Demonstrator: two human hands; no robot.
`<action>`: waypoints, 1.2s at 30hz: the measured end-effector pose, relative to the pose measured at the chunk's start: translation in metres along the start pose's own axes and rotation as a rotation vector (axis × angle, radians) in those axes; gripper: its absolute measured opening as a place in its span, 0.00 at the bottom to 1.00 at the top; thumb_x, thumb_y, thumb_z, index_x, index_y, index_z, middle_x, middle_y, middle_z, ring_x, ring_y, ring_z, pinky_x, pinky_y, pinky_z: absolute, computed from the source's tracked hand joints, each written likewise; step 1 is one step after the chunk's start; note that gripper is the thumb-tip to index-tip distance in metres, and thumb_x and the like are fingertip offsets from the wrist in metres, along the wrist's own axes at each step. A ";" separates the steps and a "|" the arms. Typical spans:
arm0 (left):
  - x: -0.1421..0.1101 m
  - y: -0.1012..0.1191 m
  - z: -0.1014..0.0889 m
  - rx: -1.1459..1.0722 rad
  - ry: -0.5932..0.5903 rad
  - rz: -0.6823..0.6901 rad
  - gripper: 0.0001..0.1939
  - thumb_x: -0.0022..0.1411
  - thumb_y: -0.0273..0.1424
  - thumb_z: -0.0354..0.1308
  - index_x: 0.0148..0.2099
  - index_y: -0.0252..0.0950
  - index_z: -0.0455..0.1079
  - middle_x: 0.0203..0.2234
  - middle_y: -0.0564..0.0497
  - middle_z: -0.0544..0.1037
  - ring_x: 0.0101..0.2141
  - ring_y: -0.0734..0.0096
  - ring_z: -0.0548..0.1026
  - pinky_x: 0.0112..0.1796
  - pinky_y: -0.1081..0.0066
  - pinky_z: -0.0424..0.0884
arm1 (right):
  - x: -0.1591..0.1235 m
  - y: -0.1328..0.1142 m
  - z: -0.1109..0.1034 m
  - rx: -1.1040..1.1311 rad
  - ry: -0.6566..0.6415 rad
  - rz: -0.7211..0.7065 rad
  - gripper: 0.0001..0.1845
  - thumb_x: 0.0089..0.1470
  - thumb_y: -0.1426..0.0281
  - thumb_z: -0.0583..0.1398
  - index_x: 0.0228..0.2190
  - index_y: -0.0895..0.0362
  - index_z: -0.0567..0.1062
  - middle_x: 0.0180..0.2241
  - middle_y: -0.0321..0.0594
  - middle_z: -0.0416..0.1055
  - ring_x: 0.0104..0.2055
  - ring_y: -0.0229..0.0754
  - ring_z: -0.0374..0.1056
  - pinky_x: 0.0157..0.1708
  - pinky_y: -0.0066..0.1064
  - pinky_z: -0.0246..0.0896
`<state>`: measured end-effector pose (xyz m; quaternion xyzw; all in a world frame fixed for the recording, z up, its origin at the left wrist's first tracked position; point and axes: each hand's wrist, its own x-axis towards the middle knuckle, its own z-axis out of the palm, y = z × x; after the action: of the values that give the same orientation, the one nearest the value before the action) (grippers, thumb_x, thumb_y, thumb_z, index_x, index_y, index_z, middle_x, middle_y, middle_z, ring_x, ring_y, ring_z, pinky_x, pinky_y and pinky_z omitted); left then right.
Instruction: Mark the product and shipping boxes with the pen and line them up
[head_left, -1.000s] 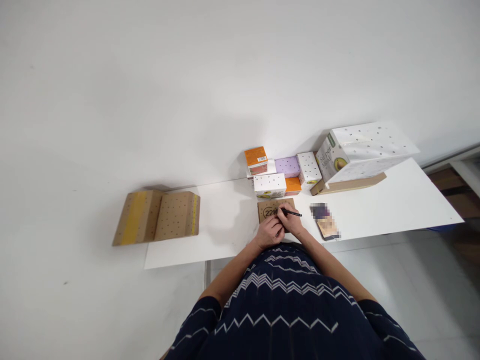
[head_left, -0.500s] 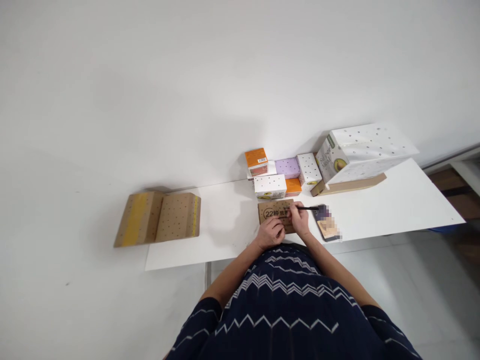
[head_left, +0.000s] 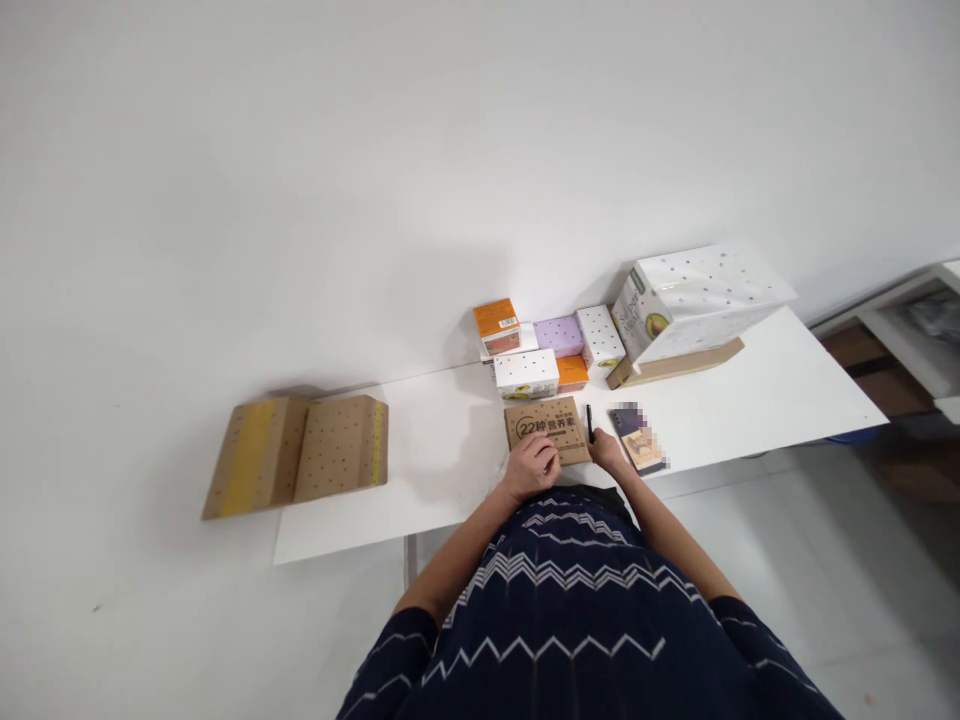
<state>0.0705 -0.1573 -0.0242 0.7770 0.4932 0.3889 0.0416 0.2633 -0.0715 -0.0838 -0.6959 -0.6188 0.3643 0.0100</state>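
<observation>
Cardboard box: small, brown, printed with "22" and characters (head_left: 559, 418); flat on the worktop (head_left: 442, 430), close in front of the body. Long axis left-right, slightly skewed.
Left hand: on the cardboard box's near edge, left of its middle (head_left: 534, 466); fingers bent over the print. Pinching or just resting, cannot tell.
Right hand: grip closed on the pen, beside the box's right end (head_left: 604, 450). Touching the box or not, cannot tell.
Pen: black, slim (head_left: 589, 422); sticks out past the fingers, pointing away from the body, roughly square to the box's long axis.
Key relation: box lies directly left of the right grip; left hand is nearer, already on it; pen is off the box, along its right end.
Phone: right of the right hand, apart, partly pixelated (head_left: 636, 436).
Behind box: cluster of small product boxes (head_left: 527, 374); white carton (head_left: 712, 285) further right.
Far left: brown cartons with yellow tape (head_left: 337, 448).
</observation>
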 end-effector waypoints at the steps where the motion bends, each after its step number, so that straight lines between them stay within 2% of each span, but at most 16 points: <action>1: 0.000 0.000 0.000 0.001 0.000 -0.002 0.06 0.54 0.24 0.55 0.33 0.38 0.71 0.31 0.48 0.76 0.41 0.65 0.75 0.47 0.61 0.75 | 0.000 0.000 0.001 -0.013 0.003 0.003 0.08 0.47 0.68 0.62 0.30 0.60 0.73 0.26 0.44 0.73 0.31 0.43 0.70 0.30 0.29 0.58; 4: 0.000 0.000 -0.001 0.005 -0.005 0.000 0.06 0.55 0.24 0.55 0.33 0.38 0.71 0.31 0.48 0.76 0.41 0.65 0.75 0.47 0.61 0.75 | 0.000 0.004 -0.005 -0.034 0.038 0.015 0.16 0.52 0.65 0.59 0.40 0.61 0.72 0.33 0.48 0.74 0.36 0.45 0.70 0.36 0.31 0.59; 6: 0.000 -0.001 -0.002 0.007 -0.005 0.003 0.06 0.55 0.24 0.55 0.34 0.37 0.71 0.31 0.49 0.76 0.40 0.65 0.75 0.47 0.61 0.75 | -0.002 0.011 -0.013 -0.082 0.126 0.036 0.21 0.55 0.64 0.57 0.47 0.63 0.70 0.42 0.55 0.71 0.44 0.50 0.68 0.42 0.36 0.58; 9: -0.001 -0.001 -0.001 0.013 0.004 0.015 0.05 0.55 0.24 0.55 0.33 0.37 0.71 0.31 0.49 0.76 0.40 0.66 0.75 0.47 0.61 0.75 | -0.007 0.030 -0.023 -0.239 0.339 0.129 0.32 0.53 0.58 0.59 0.55 0.61 0.63 0.55 0.62 0.59 0.55 0.59 0.58 0.49 0.45 0.53; 11: -0.001 -0.001 -0.001 0.021 0.013 0.020 0.05 0.55 0.24 0.55 0.33 0.37 0.71 0.30 0.49 0.76 0.40 0.66 0.75 0.47 0.62 0.75 | -0.009 0.042 -0.026 -0.301 0.382 0.192 0.39 0.50 0.53 0.60 0.58 0.57 0.59 0.59 0.59 0.53 0.58 0.62 0.53 0.50 0.48 0.51; 14: 0.000 -0.001 0.000 0.027 0.019 0.019 0.05 0.55 0.24 0.55 0.32 0.37 0.70 0.30 0.49 0.76 0.40 0.67 0.75 0.47 0.63 0.75 | -0.011 0.054 -0.027 -0.302 0.312 0.164 0.38 0.53 0.52 0.56 0.61 0.55 0.56 0.60 0.54 0.53 0.58 0.60 0.51 0.51 0.47 0.51; 18: 0.001 0.000 0.000 0.028 0.030 0.028 0.05 0.54 0.23 0.55 0.32 0.37 0.71 0.31 0.49 0.76 0.39 0.67 0.75 0.47 0.63 0.75 | -0.013 0.054 -0.026 -0.290 0.308 0.128 0.34 0.55 0.56 0.54 0.60 0.56 0.59 0.59 0.54 0.56 0.57 0.60 0.53 0.50 0.49 0.53; 20: 0.001 0.000 0.000 0.030 0.027 0.024 0.05 0.54 0.24 0.55 0.32 0.37 0.71 0.30 0.49 0.76 0.40 0.67 0.75 0.47 0.63 0.75 | -0.015 0.051 -0.027 -0.219 0.307 0.156 0.33 0.53 0.56 0.56 0.58 0.54 0.62 0.57 0.54 0.59 0.56 0.61 0.55 0.49 0.51 0.54; 22: 0.001 0.000 0.001 0.031 0.016 0.016 0.06 0.55 0.24 0.54 0.32 0.38 0.71 0.30 0.49 0.76 0.40 0.67 0.75 0.47 0.62 0.75 | -0.020 0.047 -0.032 -0.035 0.285 0.198 0.33 0.49 0.55 0.58 0.55 0.54 0.66 0.52 0.54 0.65 0.53 0.60 0.59 0.47 0.49 0.57; 24: 0.001 0.000 0.002 0.031 0.013 0.017 0.06 0.55 0.24 0.54 0.33 0.38 0.71 0.30 0.49 0.76 0.40 0.67 0.75 0.47 0.62 0.75 | -0.028 0.041 -0.040 0.296 0.244 0.250 0.32 0.46 0.54 0.59 0.52 0.55 0.69 0.43 0.51 0.71 0.46 0.55 0.66 0.41 0.43 0.63; 26: 0.001 -0.001 0.002 0.034 0.021 0.029 0.06 0.54 0.24 0.55 0.33 0.37 0.71 0.30 0.49 0.76 0.40 0.66 0.74 0.47 0.62 0.75 | -0.040 0.030 -0.052 0.707 0.160 0.295 0.31 0.46 0.52 0.57 0.48 0.57 0.70 0.35 0.47 0.73 0.36 0.49 0.70 0.31 0.37 0.65; 28: 0.001 0.000 0.001 0.046 0.027 0.043 0.06 0.54 0.24 0.55 0.35 0.37 0.72 0.31 0.48 0.76 0.41 0.65 0.74 0.47 0.62 0.74 | -0.058 0.013 -0.068 1.083 0.017 0.304 0.28 0.49 0.51 0.53 0.44 0.58 0.72 0.33 0.46 0.74 0.31 0.46 0.70 0.25 0.34 0.65; 30: 0.002 0.001 0.000 0.067 0.013 0.056 0.07 0.54 0.25 0.56 0.37 0.37 0.72 0.33 0.48 0.76 0.42 0.64 0.73 0.47 0.62 0.74 | -0.078 -0.009 -0.085 1.347 -0.170 0.217 0.27 0.51 0.52 0.50 0.42 0.59 0.72 0.33 0.48 0.75 0.31 0.47 0.71 0.25 0.35 0.66; 33: 0.002 0.002 -0.001 0.097 -0.056 0.076 0.09 0.55 0.29 0.57 0.40 0.37 0.72 0.36 0.46 0.75 0.44 0.62 0.72 0.48 0.61 0.72 | -0.105 -0.044 -0.102 1.508 -0.401 0.070 0.29 0.53 0.51 0.49 0.44 0.59 0.73 0.35 0.50 0.76 0.35 0.50 0.72 0.27 0.38 0.68; 36: 0.000 -0.001 0.001 0.110 -0.123 0.090 0.12 0.56 0.35 0.58 0.42 0.37 0.72 0.39 0.44 0.75 0.46 0.58 0.71 0.47 0.58 0.72 | -0.121 -0.071 -0.098 1.536 -0.582 0.024 0.30 0.54 0.50 0.48 0.43 0.59 0.74 0.35 0.50 0.76 0.37 0.51 0.73 0.30 0.40 0.69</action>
<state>0.0704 -0.1560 -0.0255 0.8220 0.4748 0.3142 0.0115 0.2570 -0.1175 0.0814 -0.3793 -0.1674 0.8524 0.3186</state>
